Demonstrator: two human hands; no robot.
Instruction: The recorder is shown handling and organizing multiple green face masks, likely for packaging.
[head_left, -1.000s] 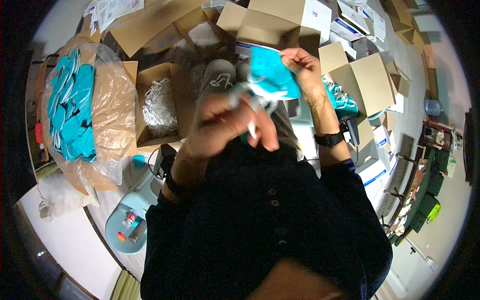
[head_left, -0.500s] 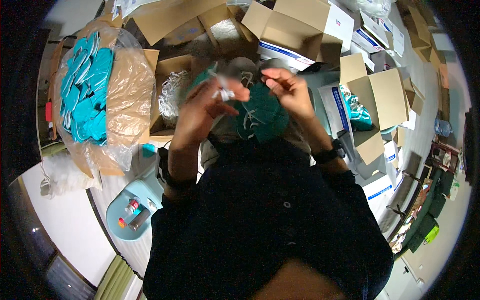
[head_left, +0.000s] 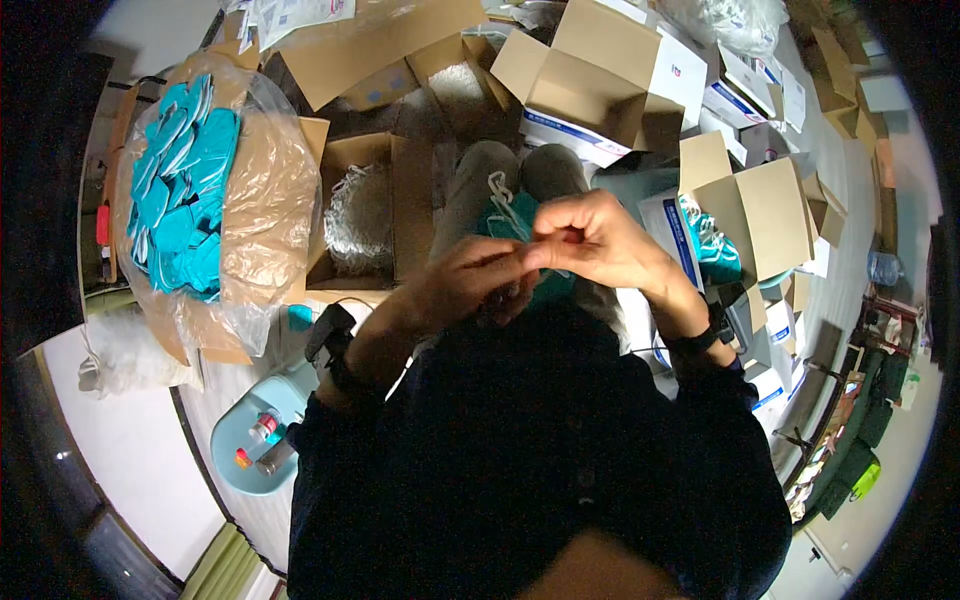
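Note:
Over my lap, my left hand (head_left: 478, 275) and my right hand (head_left: 590, 238) meet with their fingertips pinched together. Both are closed, and whatever lies between the fingers is hidden. Under and just beyond them, teal face masks (head_left: 503, 217) with white straps (head_left: 500, 187) rest on my legs, partly covered by the hands. A bit of white shows beneath the right fingers.
At the left stands a plastic-lined carton (head_left: 262, 225) of teal masks (head_left: 180, 190). Beside it, a box (head_left: 393, 215) holds white straps (head_left: 358, 222). Another carton (head_left: 775, 220) at the right contains strapped masks (head_left: 708, 240). A pale blue stool (head_left: 228, 440) carries bottles.
My hands were apart, with blurred white strapping at the left one. They have come together lower down, fingertips touching, and now cover more of the masks on my lap.

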